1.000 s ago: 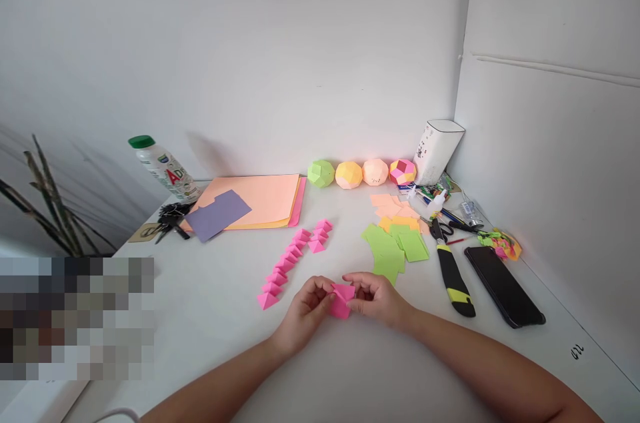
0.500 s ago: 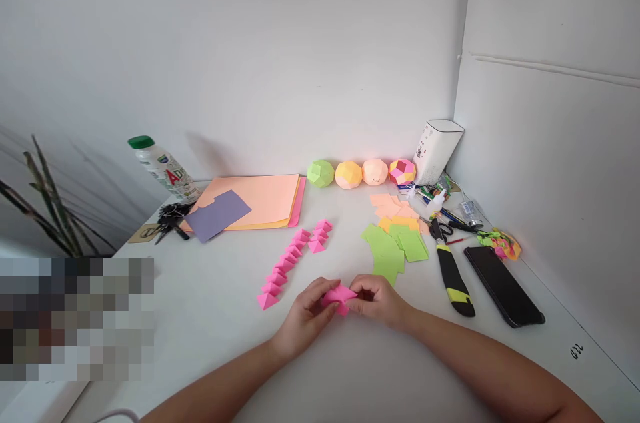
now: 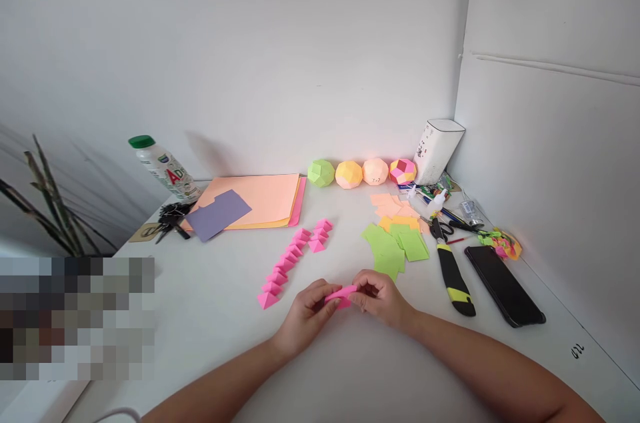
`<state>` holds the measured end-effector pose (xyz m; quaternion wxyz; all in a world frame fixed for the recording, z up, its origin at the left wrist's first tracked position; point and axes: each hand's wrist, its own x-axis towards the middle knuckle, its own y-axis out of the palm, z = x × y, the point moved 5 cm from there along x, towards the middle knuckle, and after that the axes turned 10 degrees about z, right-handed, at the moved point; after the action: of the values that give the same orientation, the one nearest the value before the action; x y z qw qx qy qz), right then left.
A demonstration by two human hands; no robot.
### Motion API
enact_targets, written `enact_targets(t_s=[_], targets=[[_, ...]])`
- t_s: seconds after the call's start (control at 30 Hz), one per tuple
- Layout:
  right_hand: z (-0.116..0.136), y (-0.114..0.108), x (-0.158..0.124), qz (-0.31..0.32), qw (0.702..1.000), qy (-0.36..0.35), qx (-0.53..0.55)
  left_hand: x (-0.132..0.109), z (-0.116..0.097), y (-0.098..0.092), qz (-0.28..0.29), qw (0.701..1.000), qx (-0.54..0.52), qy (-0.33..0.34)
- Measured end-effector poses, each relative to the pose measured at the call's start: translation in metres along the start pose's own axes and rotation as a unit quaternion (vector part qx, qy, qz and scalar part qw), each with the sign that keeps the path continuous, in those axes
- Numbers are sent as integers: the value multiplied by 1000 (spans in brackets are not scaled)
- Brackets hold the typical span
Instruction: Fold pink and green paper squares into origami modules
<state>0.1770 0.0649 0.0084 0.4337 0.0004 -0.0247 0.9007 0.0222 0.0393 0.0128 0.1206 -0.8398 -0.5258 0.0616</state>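
Bottle (image 3: 167, 169) on the left has a big red A, then a D; smaller print's unreadable. Can't quite make out the black scrawl (image 3: 577, 351) on the tabletop (image 3: 210, 316). Pink paper (image 3: 343, 294) sits between left hand (image 3: 306, 313) and right hand (image 3: 383, 299), both pinching it.

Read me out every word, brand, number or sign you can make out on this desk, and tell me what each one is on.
"AD": large letters on the white bottle; its smaller print is too small to read.
Possibly "622": black handwriting on the white tabletop, slanted, so not certain.
Unreadable: small dark marks on the peach paper ball, the white container and the clear vial's label.
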Motion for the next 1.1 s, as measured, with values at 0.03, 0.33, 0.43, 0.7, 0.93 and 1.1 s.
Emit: enact_targets(t_s=[0.03,0.33,0.43,0.7,0.93,1.1], targets=[[0,0,0,1,1000,-1,2,0,0,0,4,1000,3,0],[-7,-1,-1,-18,999,16,38,1,-4,2,35,999,39,4],[-8,-1,0,-16,999,10,34,0,-4,3,38,998,43,10],[-1,-1,1,-7,1000,-17,19,0,-7,4,46,997,56,6],[3,1,0,0,1000,-22,17,1,-7,2,34,996,63,56],[0,0,0,1,1000,-12,20,0,-6,3,35,994,87,63]])
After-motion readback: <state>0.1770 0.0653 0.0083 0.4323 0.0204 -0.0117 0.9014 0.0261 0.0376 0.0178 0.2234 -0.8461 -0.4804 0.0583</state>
